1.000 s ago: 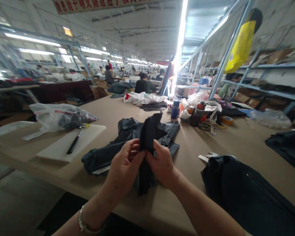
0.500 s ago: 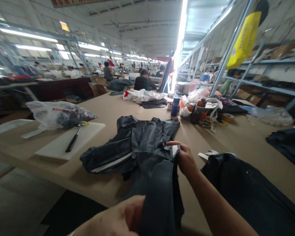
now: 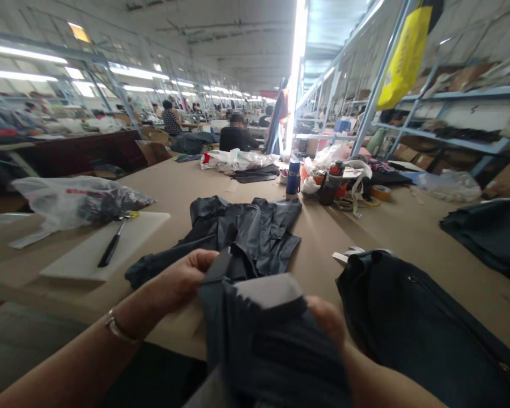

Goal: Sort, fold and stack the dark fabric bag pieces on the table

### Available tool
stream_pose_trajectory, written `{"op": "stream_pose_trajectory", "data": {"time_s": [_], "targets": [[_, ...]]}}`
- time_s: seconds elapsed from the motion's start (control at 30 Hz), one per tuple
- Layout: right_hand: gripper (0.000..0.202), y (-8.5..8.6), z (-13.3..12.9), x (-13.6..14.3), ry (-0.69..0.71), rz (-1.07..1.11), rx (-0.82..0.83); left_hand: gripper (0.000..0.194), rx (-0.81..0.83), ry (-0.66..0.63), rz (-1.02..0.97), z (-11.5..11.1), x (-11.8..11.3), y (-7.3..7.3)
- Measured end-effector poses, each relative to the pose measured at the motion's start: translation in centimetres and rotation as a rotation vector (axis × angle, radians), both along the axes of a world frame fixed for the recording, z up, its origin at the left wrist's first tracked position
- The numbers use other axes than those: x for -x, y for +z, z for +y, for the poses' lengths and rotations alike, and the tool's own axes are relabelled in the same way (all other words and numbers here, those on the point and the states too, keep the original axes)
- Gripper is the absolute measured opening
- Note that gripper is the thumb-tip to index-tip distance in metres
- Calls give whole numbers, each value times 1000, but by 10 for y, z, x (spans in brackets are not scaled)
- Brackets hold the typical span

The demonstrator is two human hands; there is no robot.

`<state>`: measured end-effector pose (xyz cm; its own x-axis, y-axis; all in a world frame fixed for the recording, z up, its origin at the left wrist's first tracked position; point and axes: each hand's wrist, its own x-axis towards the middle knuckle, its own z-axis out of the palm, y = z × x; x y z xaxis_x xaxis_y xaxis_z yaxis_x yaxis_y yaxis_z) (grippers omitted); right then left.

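Observation:
Both hands hold up a dark grey fabric piece [image 3: 259, 334] close to the camera, above the near table edge. My left hand [image 3: 181, 280], with a bracelet on its wrist, pinches the piece's upper left corner. My right hand [image 3: 329, 317] grips its right side and is mostly hidden behind the cloth. A pale lining patch shows at the top of the piece. Just beyond it a heap of dark garments [image 3: 238, 232] lies on the brown table [image 3: 182, 187].
A second dark garment pile [image 3: 412, 323] lies at my right, another [image 3: 484, 235] farther right. At left are a white board [image 3: 80, 258] with a black-handled tool [image 3: 110, 249] and a plastic bag [image 3: 68, 201]. Bottles, tape rolls and bags [image 3: 335, 184] crowd the far middle. Other people sit at distant tables.
Both hands have drawn the fabric piece up toward the camera. My left hand shifted from the bottom of the view to the piece's upper corner, and my right hand dropped behind the cloth.

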<state>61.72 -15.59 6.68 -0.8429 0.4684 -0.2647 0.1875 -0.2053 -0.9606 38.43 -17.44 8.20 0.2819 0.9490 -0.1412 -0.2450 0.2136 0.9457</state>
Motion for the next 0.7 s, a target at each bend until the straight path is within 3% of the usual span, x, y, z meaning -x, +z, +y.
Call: {"op": "stream_pose_trajectory", "data": {"time_s": [0.07,0.13,0.2,0.27,0.37,0.43,0.5,0.57,0.7], "targets": [[26,-9,-3,12,223,-261,-272,4,-143,42,144,10,-2,19],[12,-14,1,16,414,-485,-494,8,-442,-37,471,18,-2,27],[22,-8,9,9,567,-653,-648,18,-751,-181,837,24,0,22],[33,12,20,-5,679,-757,-726,22,-918,-220,1018,27,2,12],[23,66,37,-29,698,-721,-947,21,-937,-45,991,27,0,5],[16,103,49,-39,556,-528,-1138,19,-903,89,939,27,-8,11],[21,127,59,-39,403,-342,-1229,16,-854,161,841,28,-19,21],[18,135,64,-35,368,-284,-1208,13,-816,139,742,29,-32,32],[13,126,61,-30,473,-215,-1082,10,-803,80,708,27,-46,48]]}}
